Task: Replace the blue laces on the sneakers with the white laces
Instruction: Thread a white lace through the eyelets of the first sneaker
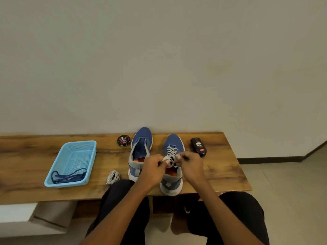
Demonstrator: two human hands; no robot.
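A: What are the hands doing in the head view?
B: The left hand [153, 167] and right hand [190, 163] are pinching the white lace [171, 152] on the right sneaker [172, 165].
A: The blue laces [68, 176]?
B: Lying in the basket [53, 174].

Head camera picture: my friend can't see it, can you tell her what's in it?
Two hands, left hand and right hand, hold the white lace ends on the right blue fabric sneaker on a wooden bench. The left blue sneaker has no laces; a coiled white lace lies beside it, and dark blue laces sit in a light blue plastic basket.
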